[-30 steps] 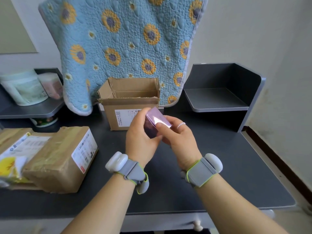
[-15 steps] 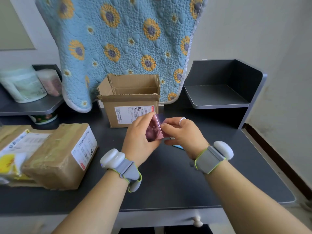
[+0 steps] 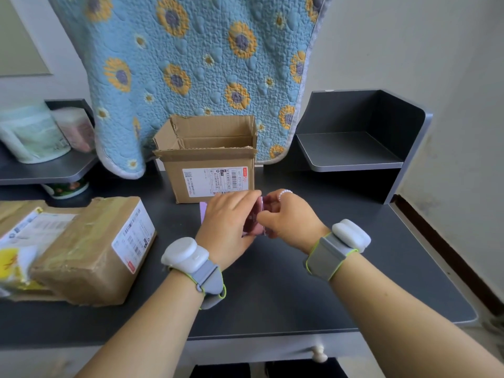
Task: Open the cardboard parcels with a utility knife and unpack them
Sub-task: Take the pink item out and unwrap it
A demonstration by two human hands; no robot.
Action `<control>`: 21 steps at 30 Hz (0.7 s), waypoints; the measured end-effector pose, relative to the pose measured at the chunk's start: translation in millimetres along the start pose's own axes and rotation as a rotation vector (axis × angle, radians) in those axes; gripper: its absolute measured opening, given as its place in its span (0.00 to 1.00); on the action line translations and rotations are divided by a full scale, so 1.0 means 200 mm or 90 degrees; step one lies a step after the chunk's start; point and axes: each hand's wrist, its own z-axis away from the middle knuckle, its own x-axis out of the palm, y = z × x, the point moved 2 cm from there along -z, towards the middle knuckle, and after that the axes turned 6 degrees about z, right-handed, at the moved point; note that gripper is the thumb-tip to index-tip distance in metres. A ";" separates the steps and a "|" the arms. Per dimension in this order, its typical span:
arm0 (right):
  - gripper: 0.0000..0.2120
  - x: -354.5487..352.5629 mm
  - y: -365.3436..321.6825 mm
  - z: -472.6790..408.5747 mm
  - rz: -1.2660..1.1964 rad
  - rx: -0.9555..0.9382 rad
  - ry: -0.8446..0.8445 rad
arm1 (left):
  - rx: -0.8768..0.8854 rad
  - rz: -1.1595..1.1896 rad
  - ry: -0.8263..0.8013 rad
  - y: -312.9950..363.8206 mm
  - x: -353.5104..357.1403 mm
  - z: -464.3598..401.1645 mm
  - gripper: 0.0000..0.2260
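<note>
Two hands, left hand [image 3: 227, 223] and right hand [image 3: 289, 221], both grip one pink packet [image 3: 255, 222] before two cardboard parcels, open parcel [image 3: 210, 173] and taped parcel [image 3: 90, 249].

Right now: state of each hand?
Left hand: holding the small pink packet, fingers around it.
Right hand: pinching the same packet at its right edge.

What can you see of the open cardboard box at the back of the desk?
The open cardboard box is plain brown corrugated card, standing upright on the dark desk against the hanging floral quilt. Its top flaps are open: the rear and left ones stand up, the front one folds outward. A white shipping label with barcodes and a red mark covers much of its front face. What is inside cannot be seen. The left hand overlaps its lower front edge in view; contact cannot be told.
</note>
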 end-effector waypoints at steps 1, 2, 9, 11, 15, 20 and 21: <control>0.13 0.00 0.00 0.00 0.020 -0.001 0.008 | 0.004 -0.004 0.003 0.00 0.00 0.00 0.25; 0.13 0.01 -0.01 0.00 0.041 -0.005 0.019 | 0.011 -0.006 0.007 0.00 0.00 0.00 0.24; 0.08 0.02 -0.02 0.00 0.124 -0.004 0.027 | 0.009 0.008 0.005 -0.02 0.01 0.01 0.24; 0.07 0.01 -0.02 0.00 0.098 -0.009 0.013 | -0.006 0.019 0.000 -0.03 0.01 0.00 0.24; 0.18 -0.01 -0.02 -0.01 -0.021 -0.009 0.026 | -0.033 0.062 0.033 -0.05 -0.01 0.01 0.24; 0.23 -0.05 -0.01 -0.02 -0.211 0.002 0.069 | -0.068 0.136 0.094 -0.06 -0.04 0.01 0.28; 0.21 -0.04 -0.01 -0.01 -0.221 -0.011 0.066 | -0.078 0.145 0.104 -0.06 -0.04 0.01 0.28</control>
